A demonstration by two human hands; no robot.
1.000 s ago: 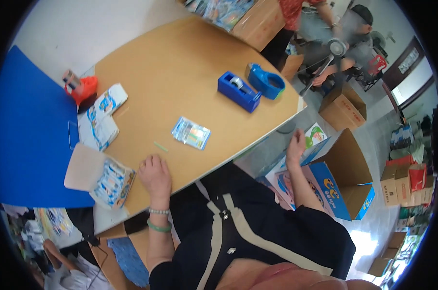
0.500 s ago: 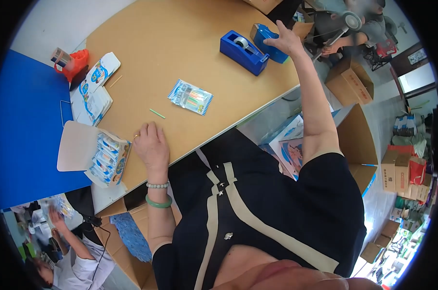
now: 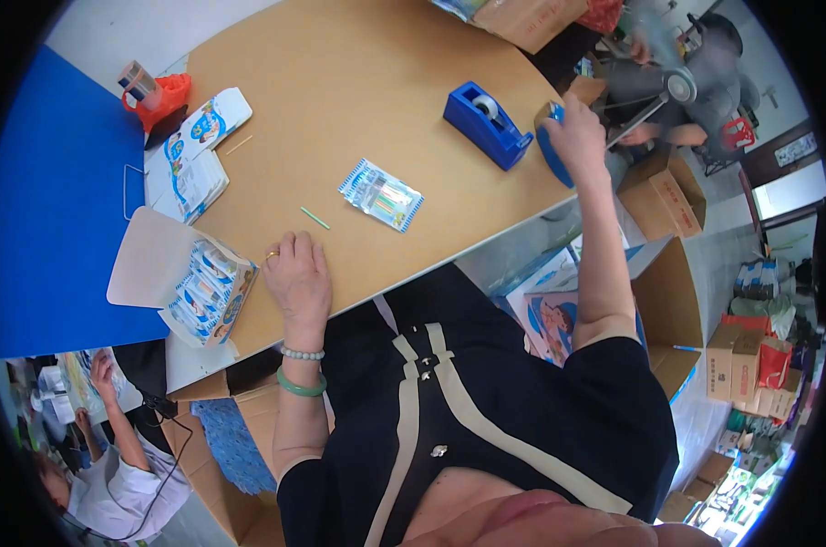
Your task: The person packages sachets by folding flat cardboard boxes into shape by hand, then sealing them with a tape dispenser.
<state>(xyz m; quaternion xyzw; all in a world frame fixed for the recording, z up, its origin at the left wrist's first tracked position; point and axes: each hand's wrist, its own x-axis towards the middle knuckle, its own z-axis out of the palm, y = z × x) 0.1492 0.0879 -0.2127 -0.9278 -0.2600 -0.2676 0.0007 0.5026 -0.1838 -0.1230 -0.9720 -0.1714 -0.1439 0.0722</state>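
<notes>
My left hand (image 3: 296, 273) rests flat on the tan table (image 3: 358, 109), fingers spread, holding nothing, right beside a small printed box (image 3: 208, 292) with its white flap open. My right hand (image 3: 577, 137) reaches far out to the table's right edge and grips a round blue tape dispenser (image 3: 548, 150). A second, block-shaped blue tape dispenser (image 3: 486, 123) stands just left of it. A small striped packet (image 3: 382, 194) lies in the middle of the table, with a thin green stick (image 3: 314, 218) to its left.
Flat printed cartons (image 3: 194, 155) and a red tape holder (image 3: 158, 91) lie at the table's left, next to a blue board (image 3: 48, 201). Open cardboard boxes (image 3: 659, 273) stand on the floor to the right. Another person (image 3: 112, 474) sits at lower left.
My right hand rose from the box on the floor to the table and took hold of the round blue tape dispenser. My left hand stayed on the table.
</notes>
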